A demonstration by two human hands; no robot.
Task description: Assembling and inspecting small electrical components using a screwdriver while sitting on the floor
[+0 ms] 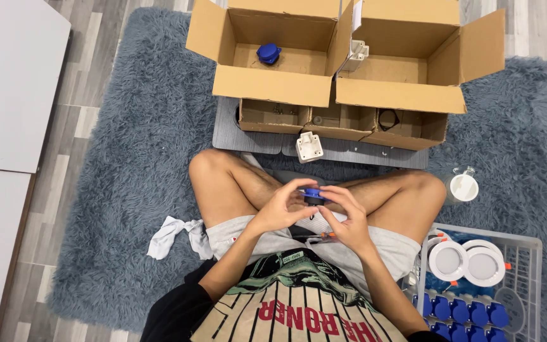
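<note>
1. Head view, risk: a person sits cross-legged on a shaggy blue-grey rug (128, 190), both hands meeting over the lap around a small blue part (312, 192). The part is pinched only at its edges; in my judgement a slip of the fingertips could drop it into the rug's deep pile, where so small a piece would be hard to spot.

2. Head view, second risk: a white plastic fitting (309, 147) lies just beyond the blue part, at the edge of a grey board (248, 140). A forward reach from the lap could knock it off.

3. Head view, pose: the left hand (280, 208) curls in from the left of the blue part, fingers bent and closed on it. The right hand (345, 215) mirrors it from the right, fingertips on the part's top and side. Forearms angle inward, elbows close to the body.

4. Head view, surroundings: farther beyond the blue part stand open cardboard boxes (273, 85), one holding another blue piece (268, 53). To its right and nearer the person, a grey crate (533, 244) holds round white lamps (449, 260) and more blue caps (460, 311).
</note>
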